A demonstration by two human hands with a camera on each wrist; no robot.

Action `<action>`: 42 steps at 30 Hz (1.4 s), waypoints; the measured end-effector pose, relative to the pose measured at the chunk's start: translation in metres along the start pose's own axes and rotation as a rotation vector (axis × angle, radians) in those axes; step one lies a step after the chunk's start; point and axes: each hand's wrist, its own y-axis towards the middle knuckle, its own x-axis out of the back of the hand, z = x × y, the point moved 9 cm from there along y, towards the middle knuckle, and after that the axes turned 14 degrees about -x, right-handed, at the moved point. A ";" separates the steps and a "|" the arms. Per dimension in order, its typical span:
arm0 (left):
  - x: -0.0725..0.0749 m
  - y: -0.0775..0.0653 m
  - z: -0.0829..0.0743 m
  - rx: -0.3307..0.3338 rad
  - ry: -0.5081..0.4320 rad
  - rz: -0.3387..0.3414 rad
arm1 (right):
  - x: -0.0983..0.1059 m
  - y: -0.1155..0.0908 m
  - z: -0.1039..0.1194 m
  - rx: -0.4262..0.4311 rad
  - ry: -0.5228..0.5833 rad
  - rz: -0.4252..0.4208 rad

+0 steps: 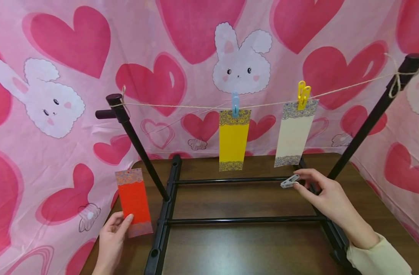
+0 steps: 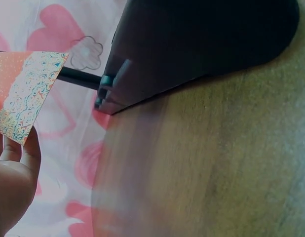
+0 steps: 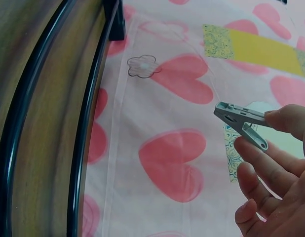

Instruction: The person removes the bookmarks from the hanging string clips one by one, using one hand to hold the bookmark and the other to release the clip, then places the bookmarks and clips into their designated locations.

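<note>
My left hand (image 1: pixel 110 238) pinches the lower edge of an orange-red paper card (image 1: pixel 135 200) with patterned bands at both ends, left of the rack. In the left wrist view the card's patterned end (image 2: pixel 31 94) rises above the fingers. Between thumb and fingertips my right hand (image 1: pixel 328 194) holds a grey clothespin (image 1: pixel 289 181), below the string's right part. On the string (image 1: pixel 182 106), a blue clothespin (image 1: pixel 235 105) holds a yellow card (image 1: pixel 233 143), and a yellow clothespin (image 1: pixel 303 95) holds a cream card (image 1: pixel 293 133).
A black rack frame (image 1: pixel 247 220) stands on the brown wooden table (image 1: pixel 244 248). Its left post (image 1: pixel 140 147) and right post (image 1: pixel 367 118) carry the string between them. Behind hangs a pink cloth (image 1: pixel 192 80) with hearts and rabbits.
</note>
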 end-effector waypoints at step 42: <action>0.021 0.022 0.020 0.165 0.487 0.092 | -0.003 -0.011 -0.028 -0.007 -0.024 0.016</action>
